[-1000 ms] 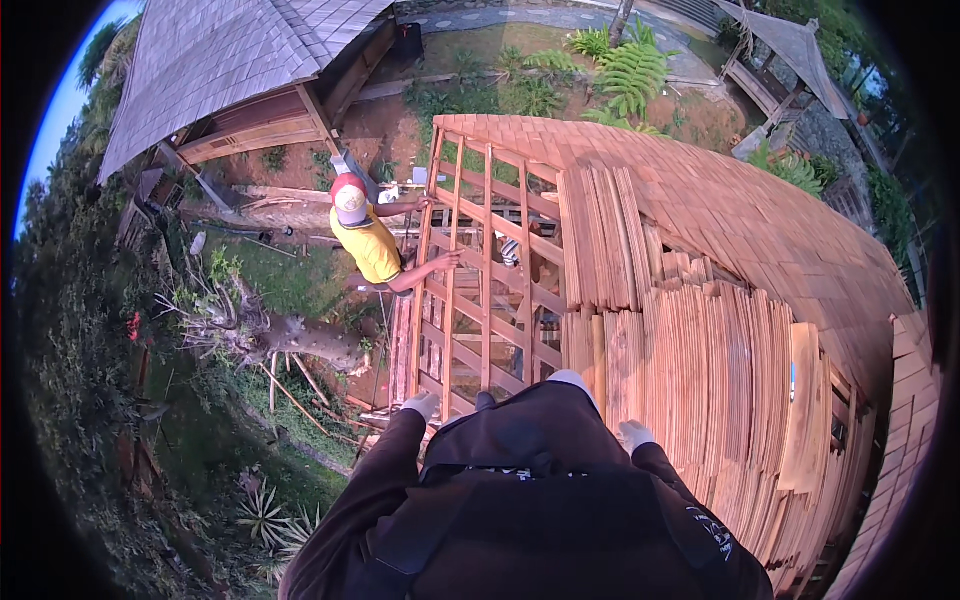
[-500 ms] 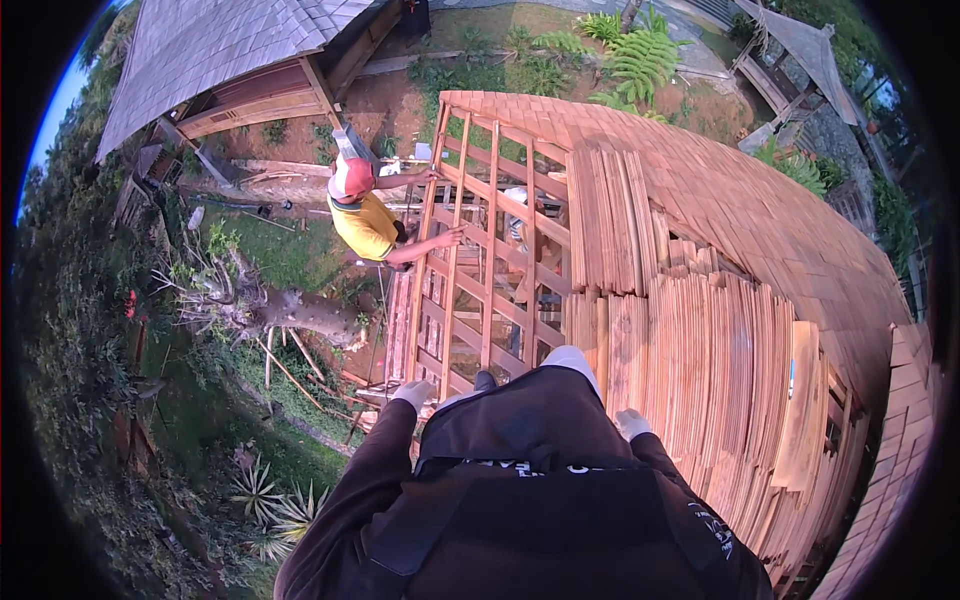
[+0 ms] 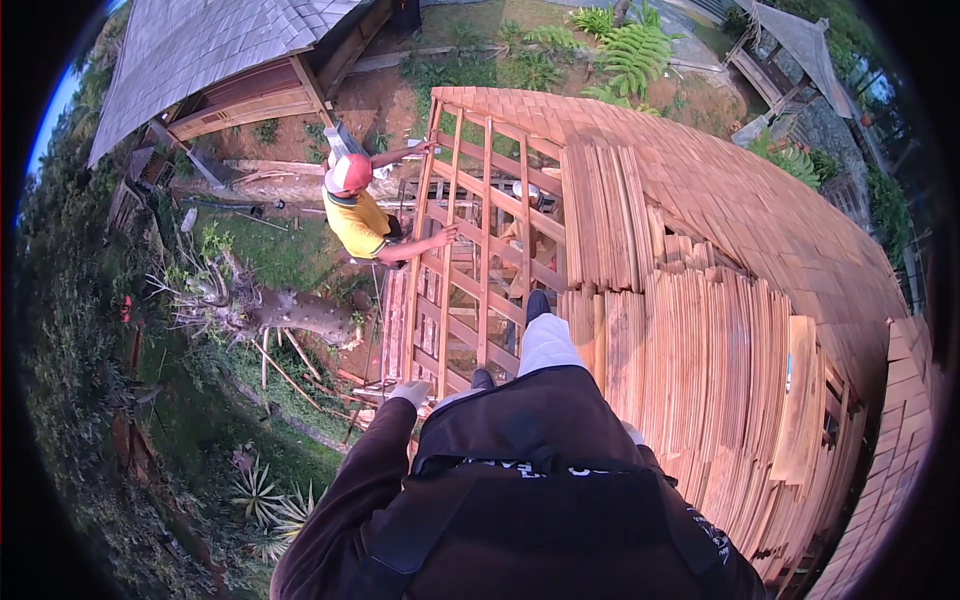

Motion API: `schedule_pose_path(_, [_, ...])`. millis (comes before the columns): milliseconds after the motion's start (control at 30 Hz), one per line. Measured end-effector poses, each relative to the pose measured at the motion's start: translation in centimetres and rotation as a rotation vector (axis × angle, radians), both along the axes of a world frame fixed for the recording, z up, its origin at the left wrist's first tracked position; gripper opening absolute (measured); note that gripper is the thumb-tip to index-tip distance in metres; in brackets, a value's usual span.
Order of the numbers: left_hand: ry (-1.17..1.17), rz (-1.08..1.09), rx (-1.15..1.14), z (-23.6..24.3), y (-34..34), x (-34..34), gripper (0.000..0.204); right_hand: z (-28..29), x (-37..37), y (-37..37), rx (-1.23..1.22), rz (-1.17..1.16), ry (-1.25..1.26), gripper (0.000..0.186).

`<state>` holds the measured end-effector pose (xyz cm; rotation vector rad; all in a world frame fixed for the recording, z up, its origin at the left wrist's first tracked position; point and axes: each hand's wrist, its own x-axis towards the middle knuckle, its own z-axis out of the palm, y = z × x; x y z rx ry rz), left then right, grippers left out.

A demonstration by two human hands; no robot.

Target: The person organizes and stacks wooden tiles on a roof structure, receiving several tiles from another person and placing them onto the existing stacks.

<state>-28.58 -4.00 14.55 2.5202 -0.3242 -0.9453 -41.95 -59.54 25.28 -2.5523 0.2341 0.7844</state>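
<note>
My left hand (image 3: 410, 392), pale and seemingly gloved, is beside the lower left edge of the open roof frame (image 3: 486, 250); its fingers are too small to read. Of my right hand (image 3: 633, 433), only a sliver shows past my body, near the stacked wooden shingles (image 3: 700, 360). My feet are on the frame: one dark shoe (image 3: 538, 305) is on the battens, the other shoe (image 3: 483, 379) is lower and closer to my left hand. Thin battens cross wider rafters, with gaps between them.
A co-worker in a yellow shirt (image 3: 358, 225) and red-and-white cap stands at the frame's left edge, hands on it. Another person's pale headwear (image 3: 524, 190) shows below through the battens. Laid shingles (image 3: 720, 190) cover the right slope. A tree trunk (image 3: 310, 315) is at left.
My right leg has stepped forward, its shoe now showing on the battens. My right hand has drawn back, mostly behind my body. My left hand has hardly moved.
</note>
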Motion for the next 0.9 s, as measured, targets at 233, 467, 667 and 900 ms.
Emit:
schedule_pose_path(233, [0.148, 0.519, -0.251, -0.7, -2.5, 2.6, 0.037, 0.7, 3.8, 0.7, -0.122, 0.113, 0.329, 0.039])
schedule_pose_path(467, [0.008, 0.235, -0.190, -2.4, -2.9, 3.9, 0.040, -7.5, 7.2, -7.9, 0.095, -0.194, -0.038, 0.050])
schedule_pose_path(667, [0.181, 0.358, 0.087, -3.2, 1.2, -2.8, 0.033, -2.8, 12.3, 0.2, 0.371, -0.601, 0.087, 0.039])
schedule_pose_path(900, [0.299, 0.559, -0.020, -0.2, -0.9, -2.8, 0.032, -3.1, 11.6, -2.7, 0.098, -0.229, 0.119, 0.046])
